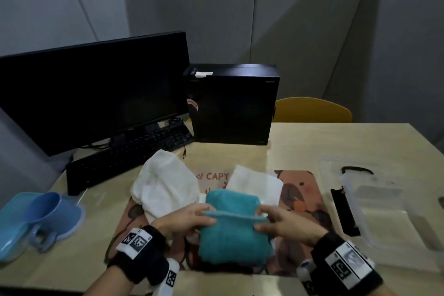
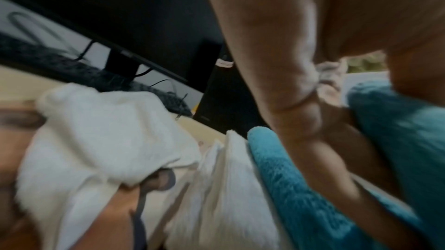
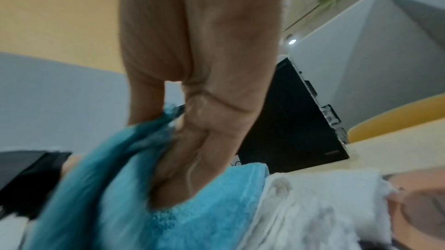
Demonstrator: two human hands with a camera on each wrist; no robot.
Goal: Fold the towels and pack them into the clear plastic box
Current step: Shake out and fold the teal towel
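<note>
A teal towel [image 1: 231, 233] lies partly folded on the printed mat in front of me. My left hand [image 1: 192, 217] pinches the left end of its lifted edge, and my right hand [image 1: 271, 220] pinches the right end. The teal towel [image 2: 301, 187] wraps under my left fingers [image 2: 296, 117]; the right wrist view shows the teal towel [image 3: 192, 206] bunched against my right fingers [image 3: 199, 139]. A crumpled white towel [image 1: 165, 182] lies behind-left, a folded white towel [image 1: 254, 182] behind the teal one. The clear plastic box [image 1: 394, 228] sits at the right.
A black monitor [image 1: 91, 94] and keyboard [image 1: 125, 156] stand at the back left, a black computer case [image 1: 233, 106] behind the towels. A blue cup on a blue tray [image 1: 45, 211] sits at the left. A clear lid [image 1: 336, 166] and a black strip [image 1: 344, 211] lie beside the box.
</note>
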